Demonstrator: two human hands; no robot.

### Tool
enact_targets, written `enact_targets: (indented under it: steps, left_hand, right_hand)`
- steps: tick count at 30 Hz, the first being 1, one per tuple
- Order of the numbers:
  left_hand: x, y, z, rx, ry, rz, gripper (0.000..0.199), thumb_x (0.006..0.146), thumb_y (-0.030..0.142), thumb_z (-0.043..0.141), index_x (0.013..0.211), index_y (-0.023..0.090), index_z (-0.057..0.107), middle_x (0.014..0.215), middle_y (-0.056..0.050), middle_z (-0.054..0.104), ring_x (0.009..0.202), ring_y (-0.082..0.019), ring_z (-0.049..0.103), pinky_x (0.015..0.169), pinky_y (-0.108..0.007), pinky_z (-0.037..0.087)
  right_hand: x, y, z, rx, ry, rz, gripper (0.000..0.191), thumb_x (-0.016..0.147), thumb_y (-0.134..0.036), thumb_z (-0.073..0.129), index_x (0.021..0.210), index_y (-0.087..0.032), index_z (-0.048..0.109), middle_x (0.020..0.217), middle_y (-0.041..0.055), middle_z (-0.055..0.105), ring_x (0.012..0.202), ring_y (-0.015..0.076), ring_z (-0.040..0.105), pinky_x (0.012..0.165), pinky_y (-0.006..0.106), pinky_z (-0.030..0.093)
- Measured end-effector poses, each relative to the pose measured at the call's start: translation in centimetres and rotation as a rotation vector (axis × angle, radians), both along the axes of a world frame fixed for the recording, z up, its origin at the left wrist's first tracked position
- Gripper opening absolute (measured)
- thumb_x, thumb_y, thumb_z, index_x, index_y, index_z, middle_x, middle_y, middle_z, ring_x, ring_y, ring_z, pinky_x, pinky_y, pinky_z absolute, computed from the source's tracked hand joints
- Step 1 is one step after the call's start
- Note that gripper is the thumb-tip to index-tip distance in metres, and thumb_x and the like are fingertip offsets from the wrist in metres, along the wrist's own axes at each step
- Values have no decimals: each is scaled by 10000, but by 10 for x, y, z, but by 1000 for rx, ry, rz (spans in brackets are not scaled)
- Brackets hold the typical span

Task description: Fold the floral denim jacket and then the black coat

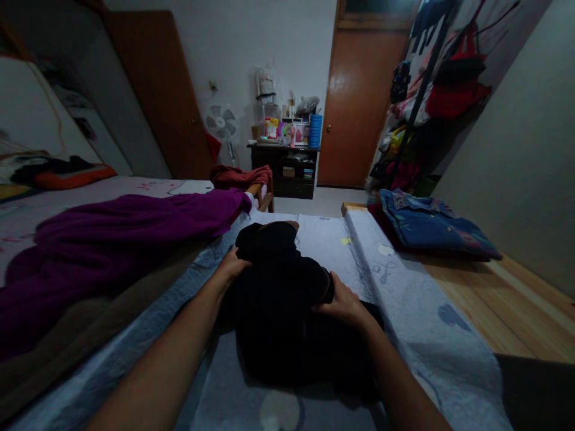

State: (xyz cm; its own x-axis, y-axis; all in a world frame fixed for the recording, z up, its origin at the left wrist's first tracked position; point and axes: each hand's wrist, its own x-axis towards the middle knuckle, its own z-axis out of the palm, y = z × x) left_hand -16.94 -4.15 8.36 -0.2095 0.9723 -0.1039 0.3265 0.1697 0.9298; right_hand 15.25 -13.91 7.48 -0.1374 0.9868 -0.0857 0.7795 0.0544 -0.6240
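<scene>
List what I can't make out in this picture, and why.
In the head view:
Some fingers of the left hand: hidden by the black cloth.
The black cloth's full shape: lost in its own dark folds.
One end of the purple blanket: cut off by the picture's left edge.
Print on the yellow packet: too small and blurred.

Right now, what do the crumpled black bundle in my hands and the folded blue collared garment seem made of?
Crumpled black bundle: probably matte fabric, folding softly without shine; fibre unclear.
Folded blue collared garment: perhaps matte denim, from its uneven blue surface.
</scene>
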Motion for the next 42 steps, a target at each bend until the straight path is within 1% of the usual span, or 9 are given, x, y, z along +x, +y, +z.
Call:
enact_targets:
  steps: [9, 13, 18, 23, 27, 31, 36, 39, 42]
  left_hand:
    - [44, -15, 40, 129, -319, -49, 556, 550, 167, 661, 1103, 175, 601, 895, -26, 700, 786, -206, 673, 761, -344, 539]
    - [79, -23, 64, 231, -537, -143, 570, 559, 165, 683, 1122, 199, 600, 998, -22, 701, 875, -203, 668, 857, -357, 519]
    - [121, -29, 83, 291, -799, -245, 578, 605, 175, 689, 1173, 213, 587, 1033, -28, 711, 901, -218, 674, 887, -387, 518]
    - [155, -19, 70, 246, -802, -244, 538, 652, 232, 645, 1187, 210, 594, 1074, -59, 709, 963, -255, 668, 893, -411, 512]
    - [163, -8, 38, 165, -481, -236, 348, 645, 248, 668, 990, 203, 674, 1005, -68, 723, 1032, -287, 634, 955, -409, 458]
    - [143, -13, 17, 100, -408, -256, 279, 659, 347, 703, 885, 186, 676, 981, -91, 721, 1030, -291, 628, 939, -397, 458]
    - [108, -43, 25, -226, -511, -483, 608, 753, 589, 625, 1280, 317, 490, 1186, -58, 654, 950, -229, 673, 774, -348, 534]
    - [104, -60, 36, -243, -584, -599, 951, 647, 397, 793, 1426, 356, 248, 1145, -63, 662, 893, -239, 692, 755, -353, 544]
    - [113, -69, 41, -139, -622, -589, 1116, 538, 229, 844, 1441, 322, 195, 1048, -50, 685, 789, -223, 698, 737, -340, 547]
  right_hand:
    - [-9, -12, 22, -93, 647, 183, 429, 642, -279, 717, 1049, -159, 654, 978, 21, 704, 878, 218, 634, 794, 347, 518]
    - [3, -31, 44, -7, 659, 71, 361, 651, -225, 675, 1007, -169, 658, 922, 18, 709, 812, 202, 634, 735, 320, 527]
    - [31, -57, 92, 232, 516, -74, 389, 682, -284, 666, 1053, -168, 636, 928, 45, 709, 820, 222, 641, 721, 316, 527]
    - [42, -80, 127, 364, 401, -144, 515, 685, -383, 692, 1155, -194, 604, 996, 70, 709, 830, 240, 653, 689, 302, 517]
    - [26, -77, 113, 319, 283, -92, 394, 718, -366, 660, 1072, -196, 633, 934, 60, 713, 806, 236, 653, 686, 302, 505]
    - [6, -61, 81, 271, 287, -73, 320, 763, -322, 613, 1057, -198, 626, 922, 47, 710, 797, 220, 649, 691, 296, 493]
    - [-6, -51, 71, 268, 301, -54, 325, 766, -285, 604, 1081, -209, 620, 952, 44, 710, 816, 219, 649, 693, 288, 479]
    - [-14, -47, 79, 279, 240, -60, 328, 763, -271, 603, 1085, -219, 627, 936, 47, 712, 809, 225, 649, 701, 295, 474]
    - [-27, -40, 89, 291, 137, -69, 315, 747, -249, 609, 1059, -218, 636, 896, 53, 713, 792, 230, 645, 696, 295, 462]
